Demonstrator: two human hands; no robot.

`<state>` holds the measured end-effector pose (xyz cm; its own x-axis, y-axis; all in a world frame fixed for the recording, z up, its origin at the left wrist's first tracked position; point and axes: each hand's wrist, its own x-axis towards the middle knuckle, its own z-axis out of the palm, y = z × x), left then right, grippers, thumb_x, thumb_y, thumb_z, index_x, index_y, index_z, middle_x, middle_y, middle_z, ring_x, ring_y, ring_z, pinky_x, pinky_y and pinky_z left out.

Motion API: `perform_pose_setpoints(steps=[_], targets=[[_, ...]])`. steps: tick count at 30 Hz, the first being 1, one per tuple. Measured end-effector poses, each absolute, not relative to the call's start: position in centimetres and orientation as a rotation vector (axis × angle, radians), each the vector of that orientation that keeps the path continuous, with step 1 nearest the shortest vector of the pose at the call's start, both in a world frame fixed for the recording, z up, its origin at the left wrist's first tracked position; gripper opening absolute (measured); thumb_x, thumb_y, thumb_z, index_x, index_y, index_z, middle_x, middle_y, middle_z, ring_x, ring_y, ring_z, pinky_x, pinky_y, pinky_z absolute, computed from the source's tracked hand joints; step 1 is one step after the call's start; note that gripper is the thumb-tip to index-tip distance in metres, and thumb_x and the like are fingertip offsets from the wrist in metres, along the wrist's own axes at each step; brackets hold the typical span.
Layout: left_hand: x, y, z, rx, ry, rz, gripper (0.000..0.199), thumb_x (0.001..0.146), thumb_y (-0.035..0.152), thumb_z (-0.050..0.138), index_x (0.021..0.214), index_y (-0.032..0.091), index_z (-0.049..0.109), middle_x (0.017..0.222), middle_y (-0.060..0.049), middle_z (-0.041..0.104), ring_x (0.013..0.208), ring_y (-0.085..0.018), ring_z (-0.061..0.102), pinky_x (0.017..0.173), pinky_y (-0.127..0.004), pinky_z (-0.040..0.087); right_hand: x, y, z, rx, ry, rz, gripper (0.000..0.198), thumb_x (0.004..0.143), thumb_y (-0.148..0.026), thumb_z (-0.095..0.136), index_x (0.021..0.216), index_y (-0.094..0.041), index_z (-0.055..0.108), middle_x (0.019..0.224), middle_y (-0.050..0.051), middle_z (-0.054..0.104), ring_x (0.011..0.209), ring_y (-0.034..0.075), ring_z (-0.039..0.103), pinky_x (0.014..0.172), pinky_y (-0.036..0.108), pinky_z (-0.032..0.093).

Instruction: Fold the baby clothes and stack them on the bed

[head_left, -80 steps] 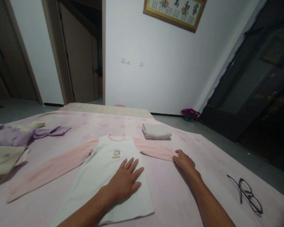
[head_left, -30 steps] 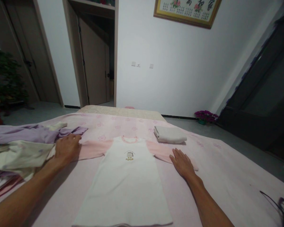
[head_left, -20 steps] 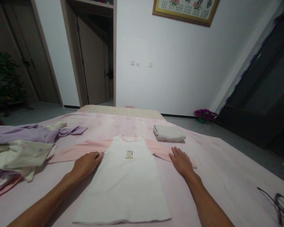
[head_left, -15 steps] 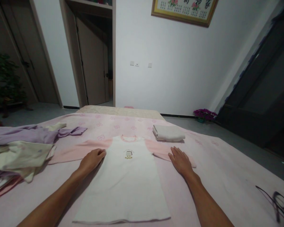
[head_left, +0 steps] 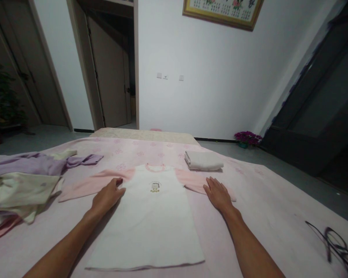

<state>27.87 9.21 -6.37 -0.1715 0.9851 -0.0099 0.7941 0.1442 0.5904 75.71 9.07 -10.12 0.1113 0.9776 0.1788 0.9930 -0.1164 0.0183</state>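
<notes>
A white long-sleeved shirt (head_left: 153, 227) with pink sleeves and a small chest print lies face up and spread out, its collar away from me. My left hand (head_left: 108, 194) rests at the left side of the shirt, by the armpit and the left sleeve (head_left: 89, 184). Its thumb and fingertips are apart, and the other fingers are partly hidden. Flat on the right sleeve (head_left: 188, 179) lies my right hand (head_left: 219, 194), fingers stretched out and holding nothing.
A folded light-grey cloth (head_left: 204, 160) lies beyond the right sleeve. Purple and cream clothes (head_left: 26, 189) are heaped at the left. Black-framed glasses (head_left: 333, 243) lie at the lower right on the pink flowered bedsheet (head_left: 275, 216).
My left thumb and fingertips have parted at the shirt's edge. My right hand stays on the sleeve. The view has shifted slightly.
</notes>
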Motion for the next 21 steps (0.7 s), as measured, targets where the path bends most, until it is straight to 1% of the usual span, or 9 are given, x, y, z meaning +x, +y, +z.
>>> perform_pose_setpoints(steps=[2, 5, 7, 9, 12, 15, 16, 18, 21], targets=[[28.2, 8.3, -5.9, 1.805, 2.165, 0.527, 0.051, 0.088, 0.042, 0.047, 0.134, 0.021, 0.049, 0.117, -0.013, 0.070, 0.104, -0.035, 0.066, 0.084, -0.045, 0.049, 75.5, 8.8, -9.9, -2.259, -2.002, -0.246, 0.053, 0.102, -0.041, 0.030, 0.147, -0.016, 0.044, 0.155, 0.012, 0.041, 0.145, 0.025, 0.032, 0.118, 0.045, 0.019], [29.5, 6.8, -5.1, 2.103, 2.317, 0.362, 0.044, 0.094, 0.029, 0.037, 0.135, 0.018, 0.047, 0.117, -0.014, 0.068, 0.102, -0.032, 0.066, 0.084, -0.044, 0.048, 74.7, 8.1, -9.1, -2.233, -1.948, -0.365, 0.048, 0.102, -0.034, 0.031, 0.141, -0.015, 0.051, 0.152, 0.011, 0.045, 0.145, 0.027, 0.031, 0.119, 0.048, 0.014], [30.6, 5.8, -4.9, 2.312, 2.284, 0.365, 0.043, 0.094, 0.020, 0.034, 0.133, 0.014, 0.051, 0.119, -0.016, 0.067, 0.106, -0.031, 0.063, 0.089, -0.043, 0.046, 73.1, 7.5, -8.2, -2.171, -1.927, -0.433, 0.047, 0.101, -0.031, 0.030, 0.139, -0.014, 0.052, 0.151, 0.011, 0.046, 0.146, 0.027, 0.028, 0.120, 0.048, 0.011], [31.9, 4.9, -5.2, 2.482, 2.118, 0.401, 0.043, 0.094, 0.019, 0.036, 0.132, 0.014, 0.055, 0.123, -0.016, 0.065, 0.111, -0.029, 0.061, 0.095, -0.042, 0.045, 70.6, 6.9, -7.2, -2.053, -1.983, -0.413, 0.048, 0.101, -0.030, 0.030, 0.141, -0.013, 0.050, 0.152, 0.011, 0.044, 0.148, 0.026, 0.025, 0.121, 0.047, 0.010], [33.4, 3.6, -6.8, 2.649, 1.826, 0.429, 0.043, 0.096, 0.028, 0.042, 0.135, 0.017, 0.056, 0.137, -0.014, 0.060, 0.126, -0.029, 0.054, 0.107, -0.042, 0.040, 65.5, 5.8, -5.8, -1.819, -2.196, -0.199, 0.051, 0.101, -0.033, 0.033, 0.146, -0.012, 0.044, 0.157, 0.012, 0.036, 0.149, 0.025, 0.022, 0.122, 0.045, 0.012], [33.7, 2.8, -8.8, 2.743, 1.677, 0.411, 0.052, 0.098, 0.042, 0.041, 0.144, 0.017, 0.050, 0.151, -0.013, 0.047, 0.143, -0.030, 0.038, 0.117, -0.046, 0.031, 60.9, 4.6, -5.3, -1.565, -2.443, 0.024, 0.058, 0.101, -0.039, 0.040, 0.152, -0.013, 0.035, 0.162, 0.012, 0.025, 0.151, 0.026, 0.016, 0.123, 0.046, 0.013], [33.5, 2.7, -9.3, 2.760, 1.643, 0.402, 0.055, 0.099, 0.046, 0.040, 0.146, 0.018, 0.047, 0.154, -0.013, 0.043, 0.145, -0.030, 0.034, 0.118, -0.046, 0.030, 59.8, 4.2, -5.3, -1.477, -2.523, 0.077, 0.060, 0.101, -0.042, 0.040, 0.153, -0.014, 0.033, 0.163, 0.012, 0.022, 0.151, 0.027, 0.014, 0.123, 0.047, 0.013], [32.8, 2.6, -10.0, 2.786, 1.585, 0.382, 0.060, 0.099, 0.052, 0.035, 0.149, 0.020, 0.043, 0.157, -0.013, 0.038, 0.146, -0.030, 0.032, 0.118, -0.047, 0.030, 58.6, 3.4, -5.5, -1.325, -2.657, 0.171, 0.063, 0.101, -0.047, 0.039, 0.155, -0.016, 0.028, 0.163, 0.011, 0.019, 0.151, 0.026, 0.013, 0.123, 0.048, 0.012], [31.7, 2.3, -10.4, 2.819, 1.550, 0.347, 0.060, 0.099, 0.054, 0.034, 0.152, 0.025, 0.039, 0.159, -0.012, 0.033, 0.147, -0.030, 0.031, 0.117, -0.049, 0.030, 58.6, 1.9, -5.6, -1.206, -2.772, 0.282, 0.065, 0.101, -0.052, 0.034, 0.157, -0.019, 0.025, 0.164, 0.011, 0.017, 0.151, 0.026, 0.014, 0.123, 0.049, 0.010]])
